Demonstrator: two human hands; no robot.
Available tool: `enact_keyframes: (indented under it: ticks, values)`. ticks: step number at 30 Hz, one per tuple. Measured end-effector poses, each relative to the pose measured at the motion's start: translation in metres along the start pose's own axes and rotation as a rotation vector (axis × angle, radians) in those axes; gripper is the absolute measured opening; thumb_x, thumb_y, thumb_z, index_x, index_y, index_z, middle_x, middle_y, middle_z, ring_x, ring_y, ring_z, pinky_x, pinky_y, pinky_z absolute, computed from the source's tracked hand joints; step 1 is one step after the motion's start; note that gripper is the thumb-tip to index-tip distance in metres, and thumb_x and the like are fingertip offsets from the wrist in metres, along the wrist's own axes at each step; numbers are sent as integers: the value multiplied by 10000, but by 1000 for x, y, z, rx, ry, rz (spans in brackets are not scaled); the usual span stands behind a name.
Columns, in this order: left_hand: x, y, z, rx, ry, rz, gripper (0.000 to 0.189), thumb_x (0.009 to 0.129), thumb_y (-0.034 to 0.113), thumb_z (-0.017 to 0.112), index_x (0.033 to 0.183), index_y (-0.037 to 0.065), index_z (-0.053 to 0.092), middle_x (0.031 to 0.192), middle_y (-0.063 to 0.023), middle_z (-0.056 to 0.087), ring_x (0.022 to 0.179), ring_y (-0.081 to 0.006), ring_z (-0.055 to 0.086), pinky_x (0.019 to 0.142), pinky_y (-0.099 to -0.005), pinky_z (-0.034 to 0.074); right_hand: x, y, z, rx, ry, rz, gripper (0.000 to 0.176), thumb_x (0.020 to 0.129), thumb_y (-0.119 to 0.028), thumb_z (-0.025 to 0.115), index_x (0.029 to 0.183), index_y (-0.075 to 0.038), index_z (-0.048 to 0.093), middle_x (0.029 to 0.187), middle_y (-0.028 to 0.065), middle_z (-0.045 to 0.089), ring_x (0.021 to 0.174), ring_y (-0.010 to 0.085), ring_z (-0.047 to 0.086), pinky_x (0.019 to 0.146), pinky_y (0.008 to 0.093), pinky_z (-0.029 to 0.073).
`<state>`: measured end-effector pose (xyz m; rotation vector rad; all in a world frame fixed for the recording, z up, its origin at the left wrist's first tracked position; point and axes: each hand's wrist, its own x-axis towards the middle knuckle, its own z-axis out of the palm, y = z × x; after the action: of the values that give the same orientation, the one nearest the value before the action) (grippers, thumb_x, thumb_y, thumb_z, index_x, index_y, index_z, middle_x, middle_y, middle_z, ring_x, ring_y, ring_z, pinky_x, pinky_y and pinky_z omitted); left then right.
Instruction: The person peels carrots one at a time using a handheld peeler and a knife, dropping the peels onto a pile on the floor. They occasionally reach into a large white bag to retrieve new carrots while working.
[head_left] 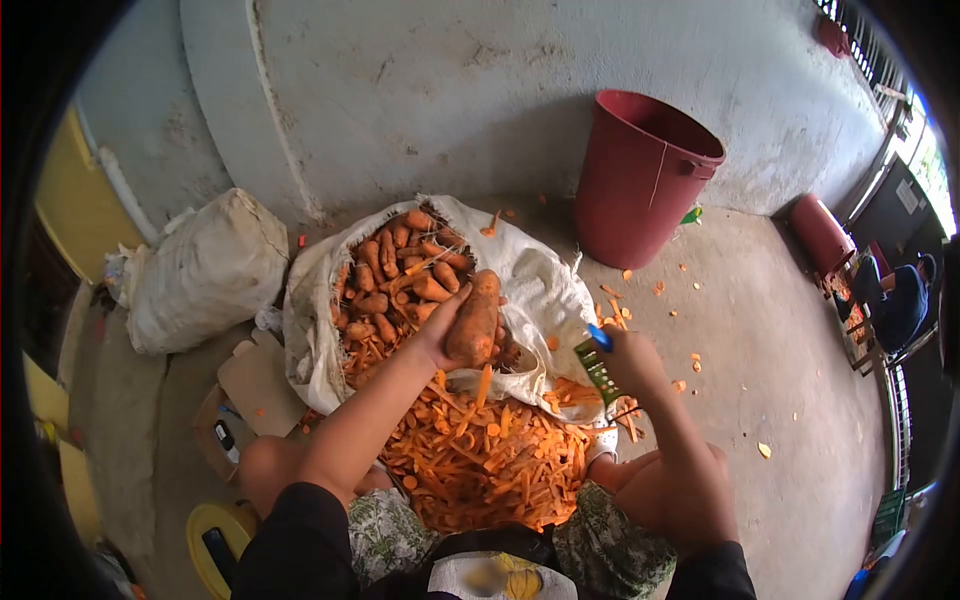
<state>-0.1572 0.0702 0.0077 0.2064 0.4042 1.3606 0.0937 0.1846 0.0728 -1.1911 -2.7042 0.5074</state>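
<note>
My left hand [450,322] is closed round a large carrot [476,320], still patchy with brown skin, held tilted above the sack. In my right hand [636,362] is a peeler [597,372] with a blue handle and a wide, slotted, greenish blade pointing down; it is apart from the carrot. Below my left hand lies an open white woven sack [540,250] with whole carrots [390,265] piled in it. Between my legs spreads a heap of orange peelings [480,460], with some cut pieces among them.
A tall dark red bin [640,190] stands by the wall. At left are a stuffed white sack [215,270] and an opened cardboard box [262,385]. A yellow round lid or stool [205,520] holds a phone. Carrot scraps dot the floor. Another person [900,305] sits far right.
</note>
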Motion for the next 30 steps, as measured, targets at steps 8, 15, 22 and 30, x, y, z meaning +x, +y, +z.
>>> enact_keyframes:
  ticks: [8,15,22,30]
  values:
    - [-72,-23,59,385,106,32,461,929,354,237,1129,-3,448,896,-136,578,764,-227,580,662,-350,504,-44,-81,-4,-51,-59,-174,127,755,-149,525,844,-78,580,688,155,599,661,328,592,602,428,461]
    - [-119,-45,71,351,271,70,445,912,391,309,1003,-1,501,820,-131,587,669,-226,599,594,-337,516,-71,-123,-1,-68,-226,-215,215,735,-202,555,909,-77,569,747,156,609,724,323,604,645,419,478]
    - [-104,-52,59,512,93,-102,420,925,386,271,1003,19,460,761,-114,570,670,-199,595,585,-327,506,9,-50,40,20,-191,164,217,795,-198,522,850,-4,603,738,175,609,688,287,615,636,396,490]
    - [-89,-45,20,223,288,77,436,925,368,264,1079,7,453,825,-138,559,712,-228,582,645,-381,507,16,-65,34,235,-115,85,257,812,-228,526,859,14,598,754,230,595,734,360,583,691,421,442]
